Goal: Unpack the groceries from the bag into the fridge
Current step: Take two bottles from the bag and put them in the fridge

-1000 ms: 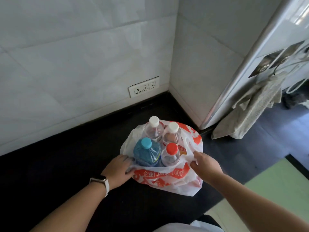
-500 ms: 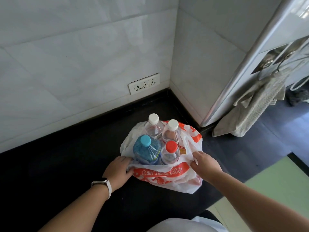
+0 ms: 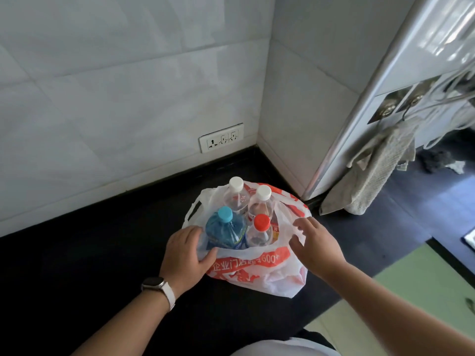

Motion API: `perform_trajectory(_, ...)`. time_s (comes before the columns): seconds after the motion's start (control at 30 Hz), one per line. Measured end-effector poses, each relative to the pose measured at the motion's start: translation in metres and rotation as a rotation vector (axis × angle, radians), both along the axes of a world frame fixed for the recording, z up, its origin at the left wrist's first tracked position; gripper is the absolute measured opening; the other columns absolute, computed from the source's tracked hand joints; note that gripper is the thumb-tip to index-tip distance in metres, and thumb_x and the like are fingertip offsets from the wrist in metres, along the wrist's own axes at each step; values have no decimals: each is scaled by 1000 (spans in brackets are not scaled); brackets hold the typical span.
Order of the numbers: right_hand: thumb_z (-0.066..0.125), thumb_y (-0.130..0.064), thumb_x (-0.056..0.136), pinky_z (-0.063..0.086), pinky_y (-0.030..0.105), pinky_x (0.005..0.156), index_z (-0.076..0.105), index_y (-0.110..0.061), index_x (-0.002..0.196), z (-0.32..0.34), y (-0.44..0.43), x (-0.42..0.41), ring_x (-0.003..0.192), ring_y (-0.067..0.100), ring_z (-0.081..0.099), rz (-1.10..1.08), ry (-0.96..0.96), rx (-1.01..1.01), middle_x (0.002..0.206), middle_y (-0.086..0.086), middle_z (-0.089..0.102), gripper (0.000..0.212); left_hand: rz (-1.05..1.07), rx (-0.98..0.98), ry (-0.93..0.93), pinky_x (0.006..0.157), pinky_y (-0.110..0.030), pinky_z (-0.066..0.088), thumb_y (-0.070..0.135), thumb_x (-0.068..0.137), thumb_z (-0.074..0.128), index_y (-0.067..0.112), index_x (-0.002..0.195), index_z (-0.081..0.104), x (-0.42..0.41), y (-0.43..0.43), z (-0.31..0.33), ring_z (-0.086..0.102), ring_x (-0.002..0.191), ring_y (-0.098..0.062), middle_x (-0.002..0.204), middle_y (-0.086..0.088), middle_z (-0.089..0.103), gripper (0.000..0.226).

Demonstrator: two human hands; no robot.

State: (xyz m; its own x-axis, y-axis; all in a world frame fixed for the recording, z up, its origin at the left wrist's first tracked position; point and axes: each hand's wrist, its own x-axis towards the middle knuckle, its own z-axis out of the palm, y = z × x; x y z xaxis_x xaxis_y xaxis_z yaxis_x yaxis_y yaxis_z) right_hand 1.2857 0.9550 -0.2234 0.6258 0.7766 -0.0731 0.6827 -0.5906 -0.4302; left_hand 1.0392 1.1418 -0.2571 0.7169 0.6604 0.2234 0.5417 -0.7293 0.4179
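A white and orange plastic bag [image 3: 259, 276] stands open on the black counter [image 3: 90, 265]. Inside stand a blue bottle with a blue cap [image 3: 226, 229], a clear bottle with a red cap [image 3: 261, 231] and two clear bottles with white caps [image 3: 236, 194], [image 3: 262, 201]. My left hand [image 3: 185, 253] grips the bag's left rim beside the blue bottle. Just above the bag's right rim hovers my right hand [image 3: 313, 245], fingers spread and holding nothing. The white fridge [image 3: 424, 55] stands at the upper right, its door closed.
White tiled walls meet in a corner behind the bag, with a socket strip [image 3: 221, 137] low on the wall. A grey towel [image 3: 375, 173] hangs from hooks on the fridge's side. A green mat [image 3: 401, 294] lies on the floor at lower right.
My right hand has let go of the bag's right rim and lifted, its fingers spreading. My left hand has slid further onto the left rim.
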Motion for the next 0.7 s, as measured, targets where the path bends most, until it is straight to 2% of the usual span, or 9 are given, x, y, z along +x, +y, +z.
perform_trajectory(0.07, 64, -28, 88, 42, 20, 75, 60, -23, 119, 6, 0, -9, 98, 13, 58, 21, 3, 120, 119, -7, 58, 31, 15, -121, -72, 89, -31, 49, 51, 82, 61, 13, 118, 58, 3, -5, 7, 58, 100, -13, 112, 0, 62, 53)
perform_trajectory(0.17, 67, -24, 87, 45, 17, 81, 57, -23, 121, 15, 5, -23, 97, 5, 54, 67, 118, 226, 116, -13, 54, 35, 15, -273, -130, 94, -27, 47, 47, 81, 67, 13, 135, 48, 9, -11, 11, 53, 116, -11, 128, -1, 55, 67)
perform_trajectory(0.27, 67, -29, 86, 48, 20, 91, 50, -28, 127, 17, 14, -32, 105, 4, 52, 142, 213, 232, 119, -17, 49, 44, 53, -392, -206, 95, -20, 44, 38, 80, 76, 16, 143, 37, 19, -17, 13, 47, 125, -8, 136, 2, 48, 78)
perform_trajectory(0.4, 71, -36, 83, 46, 21, 97, 41, -38, 130, 7, 22, -38, 112, 4, 49, 164, 337, 185, 127, -18, 48, 55, 55, -571, -295, 89, 2, 38, 31, 76, 82, 25, 146, 29, 28, -22, 8, 39, 128, 4, 139, 16, 38, 89)
perform_trajectory(0.47, 73, -39, 81, 44, 15, 93, 38, -40, 130, 2, 24, -40, 113, 3, 47, 152, 371, 151, 130, -18, 46, 60, 25, -650, -290, 93, -2, 39, 32, 73, 85, 31, 145, 30, 30, -17, 5, 40, 131, 6, 140, 23, 38, 90)
perform_trajectory(0.57, 75, -43, 79, 41, 6, 79, 37, -37, 132, -5, 28, -41, 111, 2, 48, 114, 401, 122, 128, -20, 46, 66, -39, -805, -246, 89, -4, 42, 26, 70, 88, 53, 132, 28, 34, -2, 9, 42, 121, 17, 131, 37, 38, 90)
perform_trajectory(0.63, 76, -45, 77, 41, 6, 75, 36, -39, 131, -9, 31, -42, 109, 1, 49, 87, 439, 110, 124, -22, 46, 68, -75, -867, -174, 87, -5, 45, 23, 66, 90, 52, 131, 30, 36, 11, 9, 46, 117, 18, 129, 33, 43, 93)
perform_trajectory(0.7, 77, -47, 75, 44, 8, 79, 35, -43, 130, -15, 33, -40, 109, 1, 51, 83, 487, 100, 124, -23, 49, 69, -123, -902, -95, 95, -17, 49, 28, 62, 92, 51, 129, 35, 36, 24, 10, 51, 118, 10, 127, 26, 51, 91)
